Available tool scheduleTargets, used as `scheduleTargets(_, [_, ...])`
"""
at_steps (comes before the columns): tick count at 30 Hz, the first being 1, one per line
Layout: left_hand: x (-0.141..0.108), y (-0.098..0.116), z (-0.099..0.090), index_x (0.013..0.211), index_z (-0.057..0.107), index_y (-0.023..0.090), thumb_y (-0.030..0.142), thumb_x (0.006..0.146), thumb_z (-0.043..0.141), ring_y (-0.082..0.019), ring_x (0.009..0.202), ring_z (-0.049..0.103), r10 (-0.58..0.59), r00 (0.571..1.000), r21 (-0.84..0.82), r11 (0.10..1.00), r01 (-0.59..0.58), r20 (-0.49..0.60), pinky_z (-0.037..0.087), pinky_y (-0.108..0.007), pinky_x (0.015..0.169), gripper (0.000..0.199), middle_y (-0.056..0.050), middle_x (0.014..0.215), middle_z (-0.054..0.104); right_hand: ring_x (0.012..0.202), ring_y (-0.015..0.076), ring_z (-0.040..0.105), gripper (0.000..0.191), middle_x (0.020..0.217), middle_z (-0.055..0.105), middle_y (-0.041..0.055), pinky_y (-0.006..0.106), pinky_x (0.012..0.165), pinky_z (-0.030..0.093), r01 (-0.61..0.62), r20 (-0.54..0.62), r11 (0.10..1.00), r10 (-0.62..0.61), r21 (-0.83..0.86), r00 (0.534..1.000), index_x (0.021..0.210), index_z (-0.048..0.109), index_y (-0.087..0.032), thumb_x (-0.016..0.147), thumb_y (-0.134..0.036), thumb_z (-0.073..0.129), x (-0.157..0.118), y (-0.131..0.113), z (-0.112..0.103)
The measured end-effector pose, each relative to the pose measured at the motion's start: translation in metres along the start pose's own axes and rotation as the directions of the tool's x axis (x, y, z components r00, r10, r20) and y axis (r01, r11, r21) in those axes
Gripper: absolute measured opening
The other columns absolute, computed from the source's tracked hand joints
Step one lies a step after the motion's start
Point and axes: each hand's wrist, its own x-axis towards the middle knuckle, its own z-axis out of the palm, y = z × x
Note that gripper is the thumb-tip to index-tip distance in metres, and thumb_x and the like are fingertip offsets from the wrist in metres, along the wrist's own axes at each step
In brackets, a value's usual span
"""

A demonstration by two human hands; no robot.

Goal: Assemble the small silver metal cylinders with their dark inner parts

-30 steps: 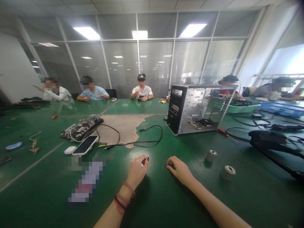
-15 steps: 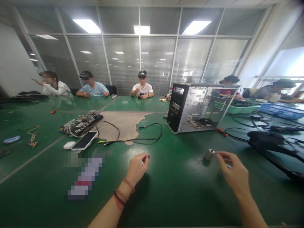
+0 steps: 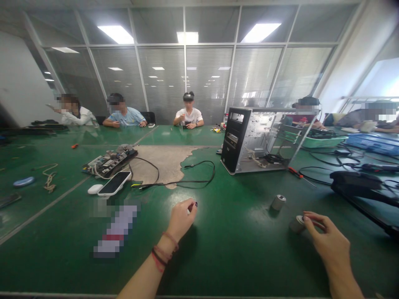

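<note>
Head camera: a white phone [image 3: 114, 183] lies beyond and to the left of the left hand [image 3: 183, 214], whose wrist slants inward, back of the hand up, fingers curled in and closed; I can't tell what the pale patch between them is. Beyond and between both grips, the open computer case [image 3: 237, 141] stands upright. One metal cylinder [image 3: 278, 202] stands farther off and left of the right hand [image 3: 304, 216]. That hand arches leftward, thumb and forefinger nearly together at the top of the nearer cylinder [image 3: 296, 224]; whether they grip it, I can't tell.
</note>
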Motion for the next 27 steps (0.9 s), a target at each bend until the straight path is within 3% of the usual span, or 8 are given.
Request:
scheduleTargets(4, [-0.0001, -0.0019, 0.0015, 0.068, 0.055, 0.019, 0.026, 0.086, 0.039, -0.012, 0.060, 0.055, 0.013, 1.000, 0.019, 1.000, -0.013, 0.006, 0.034, -0.021, 0.059, 0.026, 0.002, 0.063, 0.060, 0.088, 0.0276, 0.066, 0.034, 0.094, 0.068, 0.0030, 0.038, 0.080, 0.047, -0.002, 0.047, 0.999, 0.005, -0.044, 0.999, 0.086, 0.061, -0.024, 0.070, -0.052, 0.051, -0.0002, -0.0030, 0.0008])
scheduleTargets(9, [-0.0008, -0.0013, 0.0010, 0.069, 0.056, 0.019, 0.026, 0.086, 0.039, -0.013, 0.061, 0.055, 0.012, 1.000, 0.013, 1.000, -0.012, 0.003, 0.035, -0.021, 0.060, 0.025, 0.001, 0.064, 0.061, 0.082, 0.0274, 0.067, 0.036, 0.093, 0.068, 0.0040, 0.038, 0.075, 0.048, -0.012, 0.007, 0.997, 0.012, -0.074, 1.000, 0.087, 0.059, -0.023, 0.070, -0.053, 0.047, -0.0028, -0.0050, -0.0006])
scheduleTargets(18, [-0.0011, 0.0010, -0.0015, 0.068, 0.057, 0.020, 0.025, 0.085, 0.040, -0.013, 0.062, 0.056, 0.010, 1.000, 0.003, 1.000, -0.010, -0.006, 0.035, -0.022, 0.061, 0.024, 0.001, 0.064, 0.062, 0.078, 0.0278, 0.067, 0.035, 0.090, 0.068, 0.0042, 0.037, 0.070, 0.049, 0.000, 0.053, 0.994, 0.006, -0.106, 0.999, 0.085, 0.060, -0.024, 0.070, -0.053, 0.049, -0.0018, -0.0015, 0.0003])
scheduleTargets(24, [-0.0013, 0.0002, -0.0006, 0.067, 0.057, 0.020, 0.025, 0.085, 0.041, -0.013, 0.061, 0.055, 0.001, 1.000, 0.003, 1.000, -0.001, -0.011, 0.035, -0.021, 0.060, 0.025, 0.001, 0.064, 0.062, 0.079, 0.0265, 0.067, 0.033, 0.090, 0.068, 0.0021, 0.039, 0.075, 0.048, -0.025, 0.129, 0.992, 0.041, -0.122, 0.991, 0.084, 0.061, -0.025, 0.069, -0.053, 0.051, -0.0016, -0.0014, 0.0006])
scheduleTargets(27, [-0.0014, -0.0001, -0.0003, 0.067, 0.058, 0.020, 0.025, 0.084, 0.041, -0.013, 0.060, 0.055, 0.008, 1.000, -0.011, 1.000, -0.008, -0.017, 0.035, -0.021, 0.060, 0.025, 0.001, 0.063, 0.061, 0.087, 0.0274, 0.066, 0.034, 0.095, 0.068, 0.0026, 0.039, 0.079, 0.048, -0.072, 0.120, 0.996, 0.078, -0.048, 0.990, 0.087, 0.061, -0.025, 0.068, -0.052, 0.052, -0.0022, -0.0012, 0.0005])
